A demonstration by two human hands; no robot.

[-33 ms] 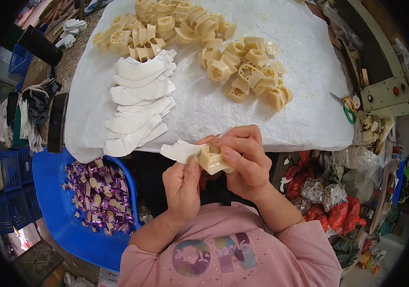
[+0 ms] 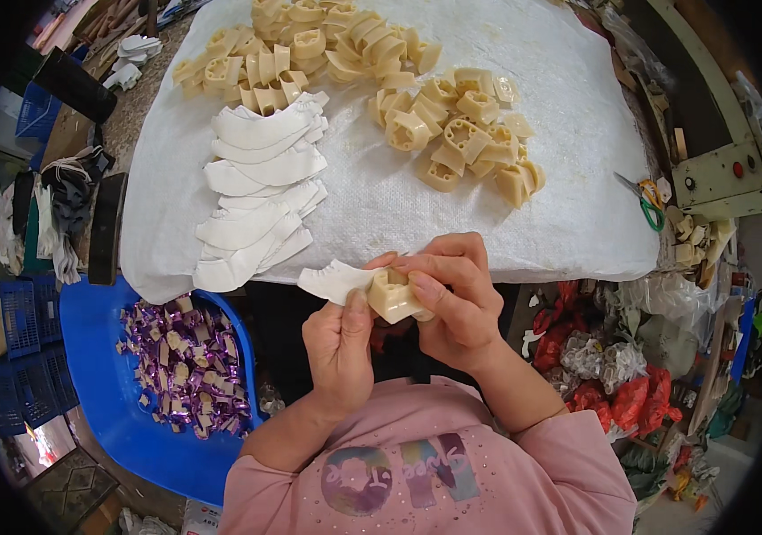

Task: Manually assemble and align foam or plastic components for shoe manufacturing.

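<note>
My left hand (image 2: 342, 346) pinches a white curved strip (image 2: 332, 281) by its right end, thumb on top, against a cream plastic heel piece (image 2: 393, 303). This piece is glossy and hollow, shaped like a small shoe heel. My right hand (image 2: 461, 308) grips its far and right side with thumb and fingers. Both hands are above my lap, just off the near edge of the table. Part of the strip is hidden by my fingers. A stack of overlapping white strips (image 2: 261, 169) lies ahead to the left. Loose cream heel pieces (image 2: 466, 138) are heaped beyond, in two groups.
White woven sheeting (image 2: 568, 134) covers the table. A blue tub (image 2: 96, 374) at lower left holds shiny purple pieces (image 2: 189, 366). Green-handled scissors (image 2: 650, 209) lie at the table's right edge. A machine box (image 2: 724, 183) stands beyond, and red plastic bags (image 2: 639, 397) lie lower right.
Both hands and the heel piece have shifted very slightly left. The grip on strip and heel piece looks the same.
</note>
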